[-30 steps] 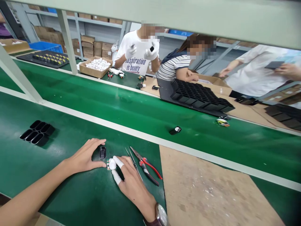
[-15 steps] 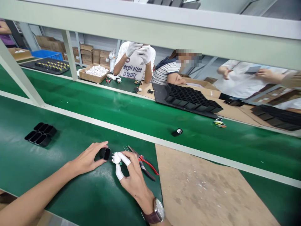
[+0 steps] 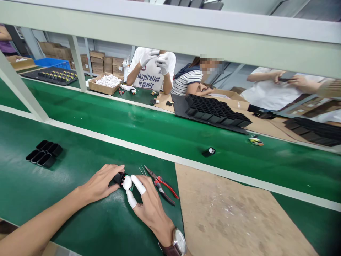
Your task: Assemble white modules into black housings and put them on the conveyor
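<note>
White-capped right fingers (image 3: 139,185) bend, pinching a white component (image 3: 127,182).

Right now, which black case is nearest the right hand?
The black case in the left hand; the six grouped cases and the lone case are farther off.

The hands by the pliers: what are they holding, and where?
The left hand holds a black case by its sides; the right hand holds a white part by the end away from the case.
</note>
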`<state>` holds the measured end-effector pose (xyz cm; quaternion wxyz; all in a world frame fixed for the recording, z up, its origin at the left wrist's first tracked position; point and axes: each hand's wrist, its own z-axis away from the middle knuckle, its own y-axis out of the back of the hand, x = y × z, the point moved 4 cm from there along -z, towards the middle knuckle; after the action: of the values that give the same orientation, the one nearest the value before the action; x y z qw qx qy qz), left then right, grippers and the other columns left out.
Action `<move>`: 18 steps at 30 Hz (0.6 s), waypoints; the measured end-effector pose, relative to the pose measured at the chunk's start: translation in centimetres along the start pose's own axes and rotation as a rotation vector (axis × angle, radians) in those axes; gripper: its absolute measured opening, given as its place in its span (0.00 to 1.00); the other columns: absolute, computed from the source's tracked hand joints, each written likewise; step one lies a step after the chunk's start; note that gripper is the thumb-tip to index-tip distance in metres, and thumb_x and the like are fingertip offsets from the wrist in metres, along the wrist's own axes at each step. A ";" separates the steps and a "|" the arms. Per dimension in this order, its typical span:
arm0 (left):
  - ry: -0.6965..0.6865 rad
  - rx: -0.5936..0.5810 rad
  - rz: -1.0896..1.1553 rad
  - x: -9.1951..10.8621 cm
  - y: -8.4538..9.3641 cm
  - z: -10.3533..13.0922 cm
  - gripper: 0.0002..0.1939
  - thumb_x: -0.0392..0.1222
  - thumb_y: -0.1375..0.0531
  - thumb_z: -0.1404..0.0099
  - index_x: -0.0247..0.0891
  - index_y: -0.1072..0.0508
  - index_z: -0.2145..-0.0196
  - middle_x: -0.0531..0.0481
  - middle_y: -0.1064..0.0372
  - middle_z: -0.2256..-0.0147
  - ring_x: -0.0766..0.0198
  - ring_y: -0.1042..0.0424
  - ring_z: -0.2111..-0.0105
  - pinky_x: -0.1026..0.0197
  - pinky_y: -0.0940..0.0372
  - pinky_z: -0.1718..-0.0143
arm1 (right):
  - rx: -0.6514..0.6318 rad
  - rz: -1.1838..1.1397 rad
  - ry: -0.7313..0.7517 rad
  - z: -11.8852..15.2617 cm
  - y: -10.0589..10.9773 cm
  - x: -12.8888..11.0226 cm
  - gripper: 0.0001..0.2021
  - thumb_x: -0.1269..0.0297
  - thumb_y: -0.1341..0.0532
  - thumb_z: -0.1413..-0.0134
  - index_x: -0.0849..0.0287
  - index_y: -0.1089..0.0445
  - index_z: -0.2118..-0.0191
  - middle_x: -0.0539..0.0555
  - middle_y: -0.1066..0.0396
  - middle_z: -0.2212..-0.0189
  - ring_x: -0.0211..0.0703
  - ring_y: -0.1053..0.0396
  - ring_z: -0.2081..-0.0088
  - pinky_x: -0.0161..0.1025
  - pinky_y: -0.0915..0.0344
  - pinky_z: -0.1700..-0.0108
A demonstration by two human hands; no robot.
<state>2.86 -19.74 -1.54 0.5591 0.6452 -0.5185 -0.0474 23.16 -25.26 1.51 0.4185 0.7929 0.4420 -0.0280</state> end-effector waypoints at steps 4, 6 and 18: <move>-0.001 -0.012 -0.020 0.0 -0.1 0.0 0.35 0.35 0.42 0.24 0.48 0.51 0.26 0.40 0.27 0.42 0.49 0.28 0.43 0.45 0.32 0.43 | -0.024 0.005 -0.008 0.0 -0.1 0.0 0.38 0.78 0.40 0.34 0.51 0.53 0.25 0.61 0.27 0.49 0.54 0.27 0.48 0.55 0.24 0.48; -0.001 -0.018 -0.036 -0.1 -0.3 0.1 0.34 0.36 0.42 0.24 0.48 0.50 0.27 0.40 0.27 0.42 0.49 0.28 0.43 0.45 0.32 0.42 | -0.045 0.011 -0.020 0.1 -0.2 0.0 0.37 0.76 0.41 0.33 0.51 0.53 0.24 0.61 0.27 0.49 0.54 0.27 0.49 0.54 0.24 0.49; -0.014 -0.030 -0.068 0.2 -0.4 0.0 0.30 0.39 0.42 0.23 0.45 0.46 0.29 0.40 0.28 0.43 0.50 0.27 0.44 0.46 0.32 0.43 | -0.101 0.075 -0.041 0.3 -0.4 0.2 0.37 0.73 0.42 0.31 0.52 0.57 0.23 0.62 0.27 0.48 0.57 0.27 0.49 0.54 0.23 0.50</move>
<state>3.16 -19.94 -1.70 0.5631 0.6537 -0.4994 -0.0786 23.04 -25.19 0.97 0.4678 0.7861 0.4040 -0.0063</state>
